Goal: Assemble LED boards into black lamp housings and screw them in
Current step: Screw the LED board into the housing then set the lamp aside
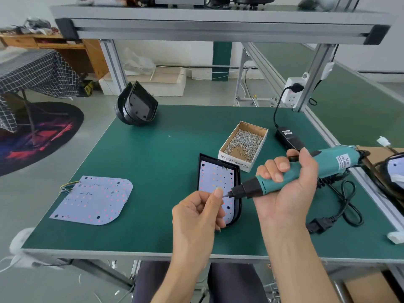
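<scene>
We sit at a green-topped counter [153, 162] framed in aluminium, an overhead shelf [218, 20] crossing above. Beyond it we see grey floor [94, 110], a round dark rug [41, 136], a checked tablecloth [32, 71], a wooden desk [72, 49] and pale walls in even daylight.

LED board [215, 179] sits in black housing [237, 194], mid-bench; spare boards [94, 201] left, empty housings [136, 104] far-left.

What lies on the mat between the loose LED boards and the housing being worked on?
Nothing: the head view shows bare green mat between the LED board stack and the black housing.
</scene>
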### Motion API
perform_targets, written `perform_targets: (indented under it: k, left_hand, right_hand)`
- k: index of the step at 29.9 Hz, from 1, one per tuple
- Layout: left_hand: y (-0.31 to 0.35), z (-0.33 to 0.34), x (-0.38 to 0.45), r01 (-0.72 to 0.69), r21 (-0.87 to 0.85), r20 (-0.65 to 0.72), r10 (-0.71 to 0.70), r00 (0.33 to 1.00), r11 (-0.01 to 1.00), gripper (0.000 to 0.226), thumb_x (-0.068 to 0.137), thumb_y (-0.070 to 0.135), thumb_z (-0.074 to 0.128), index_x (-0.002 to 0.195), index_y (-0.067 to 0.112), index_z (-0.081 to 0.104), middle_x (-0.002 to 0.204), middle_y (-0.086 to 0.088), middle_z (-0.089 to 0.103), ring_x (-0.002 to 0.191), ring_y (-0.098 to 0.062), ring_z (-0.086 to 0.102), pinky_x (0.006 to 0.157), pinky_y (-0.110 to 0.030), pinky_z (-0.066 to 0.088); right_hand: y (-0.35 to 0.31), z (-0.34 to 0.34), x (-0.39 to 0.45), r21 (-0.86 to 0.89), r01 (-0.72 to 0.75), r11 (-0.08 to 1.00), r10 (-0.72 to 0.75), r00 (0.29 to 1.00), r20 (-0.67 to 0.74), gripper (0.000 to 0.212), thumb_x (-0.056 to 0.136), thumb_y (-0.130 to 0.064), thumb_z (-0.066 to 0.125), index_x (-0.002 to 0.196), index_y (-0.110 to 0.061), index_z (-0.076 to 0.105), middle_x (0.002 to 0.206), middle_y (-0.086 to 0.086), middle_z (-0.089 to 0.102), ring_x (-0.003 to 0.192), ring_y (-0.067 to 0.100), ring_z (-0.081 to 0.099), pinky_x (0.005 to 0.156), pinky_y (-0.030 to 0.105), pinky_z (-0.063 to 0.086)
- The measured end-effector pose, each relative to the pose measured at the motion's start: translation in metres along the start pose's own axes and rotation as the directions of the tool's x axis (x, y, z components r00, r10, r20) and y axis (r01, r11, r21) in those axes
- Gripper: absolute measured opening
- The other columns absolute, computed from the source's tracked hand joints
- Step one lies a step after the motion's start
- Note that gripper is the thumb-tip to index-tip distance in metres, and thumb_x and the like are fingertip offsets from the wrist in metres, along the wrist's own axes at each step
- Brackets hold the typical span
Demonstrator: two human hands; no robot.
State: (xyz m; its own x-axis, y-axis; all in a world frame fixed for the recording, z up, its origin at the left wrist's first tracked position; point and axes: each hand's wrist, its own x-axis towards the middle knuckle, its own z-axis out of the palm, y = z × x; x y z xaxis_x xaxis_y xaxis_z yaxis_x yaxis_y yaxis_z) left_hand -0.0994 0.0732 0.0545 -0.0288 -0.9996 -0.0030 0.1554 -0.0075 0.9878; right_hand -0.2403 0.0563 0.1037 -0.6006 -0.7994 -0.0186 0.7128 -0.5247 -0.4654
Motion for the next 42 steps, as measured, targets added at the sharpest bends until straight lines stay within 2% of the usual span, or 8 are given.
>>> perform_targets:
  k: [8,14,22,29,34,37,40,42]
  left_hand:
    - [-0.003,0.002,-0.005,-0.010,-0.007,-0.114,0.009,0.993,1.000,0.039,0.092,0.043,0.069,0.071,0.012,0.066,0.060,-0.006,0.063,0.049,-0.015,0.052,0.047,-0.021,0.043]
    - [-0.005,0.005,-0.004,-0.009,0.032,-0.094,0.013,0.995,0.999,0.033,0.093,0.044,0.069,0.071,0.019,0.067,0.060,-0.003,0.063,0.050,-0.013,0.052,0.048,-0.021,0.043]
    - [-0.008,0.006,-0.007,-0.023,0.033,-0.097,0.026,0.995,0.999,0.038,0.087,0.051,0.068,0.071,0.017,0.066,0.059,-0.003,0.063,0.049,-0.013,0.052,0.048,-0.020,0.042]
    - [-0.010,0.004,-0.007,-0.024,0.104,-0.096,0.034,0.995,0.994,0.040,0.097,0.045,0.066,0.067,0.018,0.063,0.054,0.001,0.056,0.047,-0.011,0.045,0.046,-0.018,0.037]
    - [-0.010,0.003,-0.005,-0.048,0.183,-0.075,0.062,0.995,0.982,0.051,0.103,0.041,0.060,0.064,0.010,0.051,0.052,0.004,0.048,0.049,-0.011,0.038,0.046,-0.019,0.032]
    - [-0.008,0.002,-0.003,-0.045,0.195,-0.057,0.057,0.997,0.980,0.048,0.102,0.041,0.061,0.062,0.016,0.054,0.053,0.006,0.048,0.050,-0.011,0.039,0.047,-0.018,0.034]
    - [-0.006,-0.002,-0.001,-0.041,0.200,-0.029,0.048,0.998,0.979,0.046,0.096,0.052,0.060,0.064,0.018,0.058,0.053,0.008,0.053,0.049,-0.010,0.043,0.048,-0.017,0.037]
    - [-0.006,-0.005,0.001,-0.051,0.238,-0.008,0.054,0.998,0.970,0.045,0.090,0.062,0.057,0.069,0.023,0.066,0.056,0.004,0.062,0.051,-0.016,0.052,0.051,-0.018,0.042]
  right_hand:
    - [0.000,-0.002,-0.003,0.013,0.010,1.000,-0.010,1.000,-0.006,0.022,0.102,-0.029,0.055,0.081,-0.020,0.058,0.060,-0.008,0.043,0.047,0.008,0.035,0.051,0.022,0.038]
    - [0.002,-0.003,-0.006,-0.019,0.018,1.000,-0.018,1.000,-0.001,0.020,0.101,-0.029,0.056,0.082,-0.020,0.057,0.059,-0.008,0.043,0.047,0.008,0.034,0.050,0.023,0.038]
    - [-0.002,-0.005,-0.004,-0.011,0.027,1.000,-0.027,1.000,-0.015,0.024,0.101,-0.029,0.057,0.079,-0.021,0.059,0.059,-0.007,0.044,0.047,0.009,0.035,0.050,0.023,0.039]
    - [0.001,-0.006,-0.008,-0.029,0.023,0.999,-0.024,1.000,-0.007,0.024,0.101,-0.030,0.057,0.078,-0.022,0.060,0.060,-0.007,0.045,0.047,0.010,0.035,0.051,0.023,0.039]
    - [0.003,-0.004,-0.011,-0.047,0.024,0.999,-0.023,0.999,0.028,0.027,0.102,-0.030,0.055,0.078,-0.022,0.062,0.060,-0.007,0.045,0.047,0.010,0.036,0.051,0.023,0.040]
    - [0.004,-0.005,-0.012,-0.045,0.023,0.999,-0.020,0.998,0.059,0.025,0.103,-0.030,0.054,0.080,-0.023,0.063,0.060,-0.007,0.046,0.047,0.010,0.037,0.052,0.023,0.040]
    - [0.005,-0.007,-0.011,-0.038,0.003,0.999,0.001,0.996,0.087,0.019,0.103,-0.032,0.054,0.091,-0.022,0.064,0.061,-0.008,0.048,0.049,0.008,0.038,0.053,0.022,0.040]
    - [0.006,-0.008,-0.009,-0.039,-0.001,0.999,0.005,0.996,0.084,0.017,0.103,-0.033,0.053,0.095,-0.021,0.063,0.061,-0.008,0.048,0.049,0.007,0.038,0.053,0.022,0.040]
